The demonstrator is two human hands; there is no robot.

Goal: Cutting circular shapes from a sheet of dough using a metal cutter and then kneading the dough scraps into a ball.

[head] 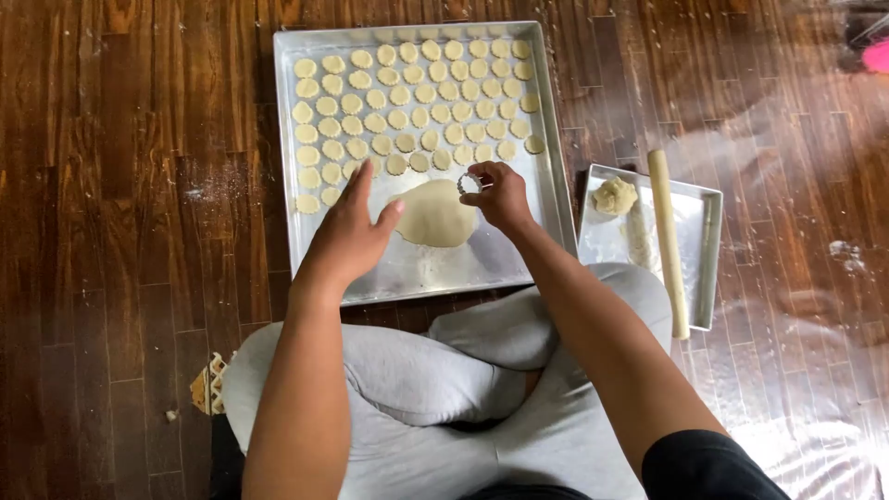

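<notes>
On the dark wooden floor [111, 231] a person sits cross-legged in grey trousers [444, 370], with a large square metal tray [519, 255] lying flat in front of the knees. Near the tray's front edge lies a flattened, roughly round sheet of pale dough [435, 215]. The right hand [500, 194] is at the far right edge of that sheet, its grip pinched around a small round metal cutter [470, 183] held between thumb and fingertips; whether the cutter touches the dough cannot be told. The left hand [352, 230] hovers over the tray just left of the sheet, its grip released, fingers spread and fingertips reaching close to the dough's left edge; I cannot tell if they touch it.

Behind the hands, the far half of the tray is filled with rows of small scalloped dough rounds [417, 93], set close beside one another, with a short column running down the left side.

To the right of the big tray, just beside it, sits a smaller rectangular metal tray [708, 250]. A lump of spare dough [615, 196] rests in its far corner, and a wooden rolling pin [669, 241] lies lengthwise across it, its near end sticking out past the tray's front rim. Traces of flour dust the floor [204, 190] left of the big tray.
</notes>
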